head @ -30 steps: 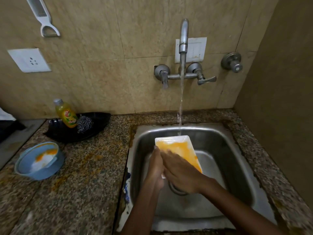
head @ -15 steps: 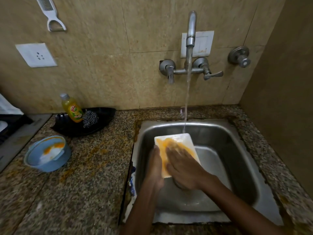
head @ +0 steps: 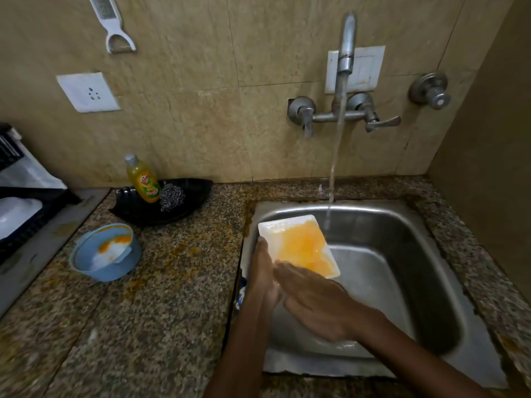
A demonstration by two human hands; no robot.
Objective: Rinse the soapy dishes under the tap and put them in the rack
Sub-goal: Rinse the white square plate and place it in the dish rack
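I see a yellow dish-soap bottle (head: 142,179) and a steel scrubber (head: 171,197) sitting in a black tray (head: 189,202) on the granite counter (head: 161,297), far left. White grater (head: 110,23) hangs on the tiled wall, wall socket (head: 87,92) below it. Round valve knob (head: 430,91) far right.

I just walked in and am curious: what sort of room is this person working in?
Most likely a home kitchen, at the washing-up corner. A steel sink is set into a speckled stone counter under a running wall tap, and a bottle of dish soap stands beside a steel scrubber.
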